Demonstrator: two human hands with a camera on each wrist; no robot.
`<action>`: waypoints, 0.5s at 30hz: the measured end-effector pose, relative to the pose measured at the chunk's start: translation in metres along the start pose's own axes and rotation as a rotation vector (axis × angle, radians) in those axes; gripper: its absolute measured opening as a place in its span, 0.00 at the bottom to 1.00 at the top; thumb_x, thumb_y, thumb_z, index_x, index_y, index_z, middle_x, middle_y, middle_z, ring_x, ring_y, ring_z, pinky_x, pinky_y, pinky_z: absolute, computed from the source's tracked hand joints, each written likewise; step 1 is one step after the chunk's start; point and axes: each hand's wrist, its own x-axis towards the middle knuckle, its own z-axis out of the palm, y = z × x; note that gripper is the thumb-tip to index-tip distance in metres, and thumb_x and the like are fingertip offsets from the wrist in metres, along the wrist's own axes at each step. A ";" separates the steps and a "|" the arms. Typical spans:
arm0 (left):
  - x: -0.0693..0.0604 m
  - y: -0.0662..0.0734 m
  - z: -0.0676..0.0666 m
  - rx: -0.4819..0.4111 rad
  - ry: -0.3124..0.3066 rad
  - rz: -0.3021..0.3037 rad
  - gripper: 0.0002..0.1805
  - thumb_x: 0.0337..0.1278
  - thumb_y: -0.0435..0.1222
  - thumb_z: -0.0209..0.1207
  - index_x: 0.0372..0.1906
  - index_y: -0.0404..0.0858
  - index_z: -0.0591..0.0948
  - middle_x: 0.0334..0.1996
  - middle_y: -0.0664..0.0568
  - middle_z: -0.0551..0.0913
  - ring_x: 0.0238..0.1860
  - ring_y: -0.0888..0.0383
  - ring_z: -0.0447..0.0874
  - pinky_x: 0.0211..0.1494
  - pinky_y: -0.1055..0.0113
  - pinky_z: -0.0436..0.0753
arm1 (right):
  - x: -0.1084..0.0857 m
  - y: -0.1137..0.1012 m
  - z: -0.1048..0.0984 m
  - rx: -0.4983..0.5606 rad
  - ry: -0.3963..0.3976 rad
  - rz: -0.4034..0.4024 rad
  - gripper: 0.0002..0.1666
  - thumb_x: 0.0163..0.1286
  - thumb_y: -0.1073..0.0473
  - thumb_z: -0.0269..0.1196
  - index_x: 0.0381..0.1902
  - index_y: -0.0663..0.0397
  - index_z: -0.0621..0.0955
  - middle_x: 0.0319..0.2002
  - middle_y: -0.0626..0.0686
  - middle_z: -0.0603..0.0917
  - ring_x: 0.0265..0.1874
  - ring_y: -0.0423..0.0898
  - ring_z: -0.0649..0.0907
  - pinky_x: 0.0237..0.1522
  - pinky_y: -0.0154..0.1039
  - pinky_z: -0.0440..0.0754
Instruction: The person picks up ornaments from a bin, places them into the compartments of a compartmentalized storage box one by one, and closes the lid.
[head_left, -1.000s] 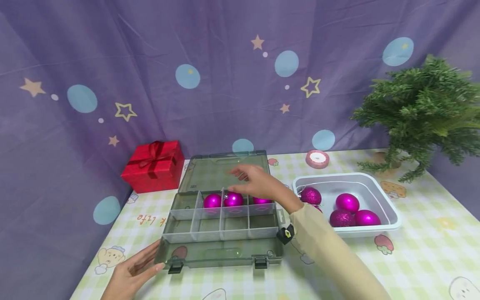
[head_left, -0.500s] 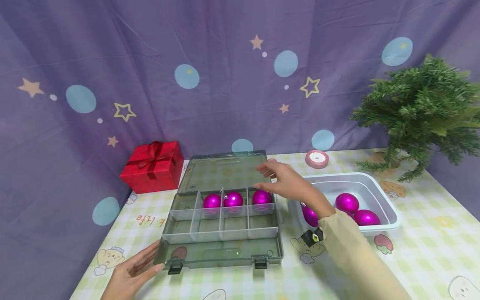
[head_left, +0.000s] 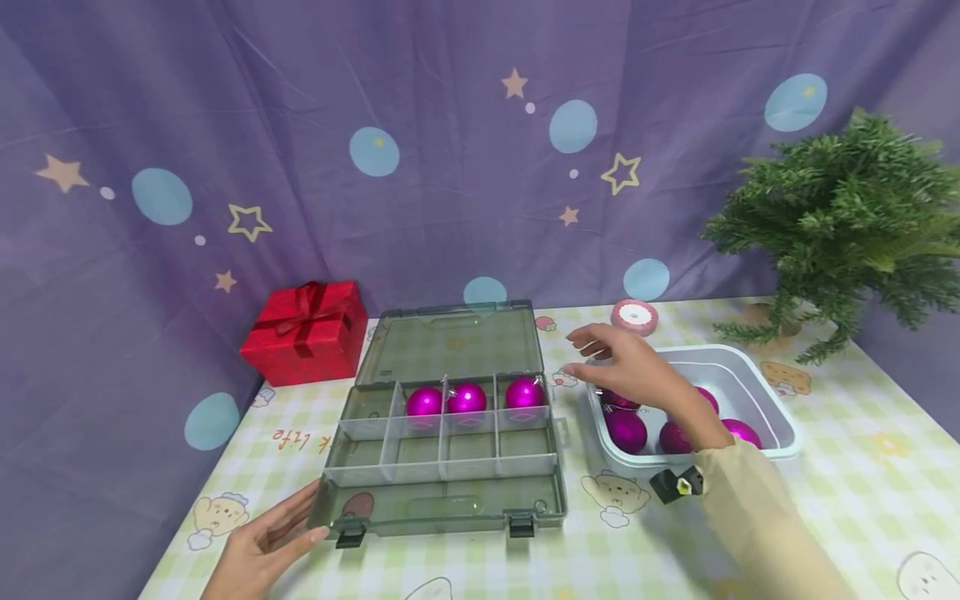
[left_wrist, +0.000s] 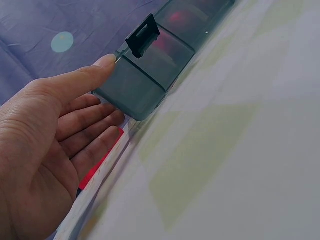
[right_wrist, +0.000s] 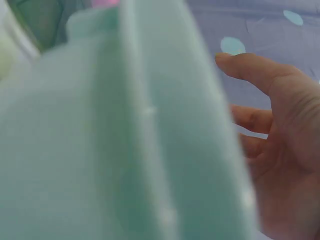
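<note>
My left hand [head_left: 262,546] rests at the front left corner of a smoky, see-through compartment box [head_left: 442,525], its thumb touching the rim and its fingers fairly straight along the side. The lid [head_left: 457,342] lies back, raised. In the rear row, shiny magenta baubles sit in separate compartments: one bauble [head_left: 424,403], a second bauble [head_left: 467,398] and, past a divider, a third bauble [head_left: 524,393]. Holding nothing, my right hand [head_left: 630,362] hovers over the left rim of a pale plastic tub [head_left: 783,454], fingers loosely bent. Several magenta baubles [head_left: 626,433] lie inside, partly hidden by my forearm.
A red gift box [head_left: 307,333] with a bow stands at the back left. Behind the tub is a pink ribbon roll [head_left: 634,317]. An artificial green tree [head_left: 847,225] rises at the right, its branches reaching near the tub. A purple curtain [head_left: 450,83] hangs along the back.
My right hand has moved right, from above the box's rear compartments to over the tub, leaving the right-hand bauble in full view. My left hand has stayed at the box corner.
</note>
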 end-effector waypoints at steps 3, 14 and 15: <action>0.000 0.000 0.000 0.005 -0.001 0.007 0.39 0.61 0.49 0.72 0.74 0.37 0.74 0.69 0.43 0.76 0.54 0.80 0.75 0.58 0.76 0.81 | -0.008 0.007 -0.006 0.007 0.013 0.020 0.24 0.69 0.58 0.72 0.58 0.68 0.82 0.52 0.63 0.85 0.50 0.59 0.86 0.56 0.56 0.86; 0.000 0.000 -0.001 0.002 -0.006 0.010 0.39 0.62 0.49 0.72 0.74 0.37 0.74 0.70 0.44 0.75 0.55 0.81 0.74 0.59 0.77 0.81 | -0.028 0.027 -0.021 -0.012 0.030 0.113 0.29 0.69 0.54 0.72 0.61 0.69 0.80 0.52 0.63 0.86 0.51 0.59 0.85 0.57 0.57 0.85; 0.000 0.000 0.000 -0.003 -0.006 0.013 0.39 0.62 0.48 0.72 0.74 0.37 0.74 0.70 0.44 0.75 0.55 0.80 0.74 0.59 0.77 0.81 | -0.030 0.028 -0.021 -0.011 0.025 0.120 0.30 0.70 0.54 0.72 0.61 0.69 0.80 0.52 0.63 0.86 0.51 0.60 0.85 0.57 0.58 0.85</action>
